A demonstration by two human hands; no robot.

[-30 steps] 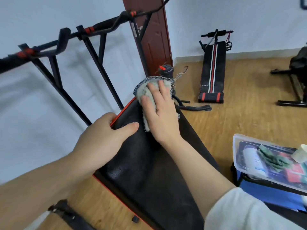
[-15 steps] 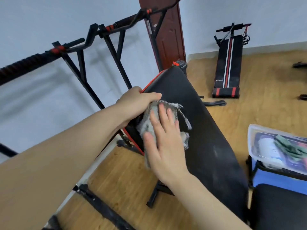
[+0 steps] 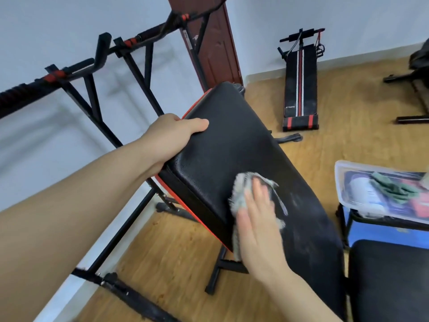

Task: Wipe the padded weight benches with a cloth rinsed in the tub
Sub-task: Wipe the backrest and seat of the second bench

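Black padded bench backrest with red piping (image 3: 232,140) is gripped at its left edge by the left hand (image 3: 170,138), likely so it's steadied, and the fluffy grey cloth (image 3: 243,194) is pressed flat mid-pad under the right hand's (image 3: 257,226) straight fingers.

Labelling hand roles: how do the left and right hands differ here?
Left hand grips the red-trimmed edge of the bench pad, thumb on top; right hand lies flat. Left hand touches the pad bare; right hand presses a grey cloth onto it. Left hand sits farther up the pad than the right hand. Both rest on the same pad.
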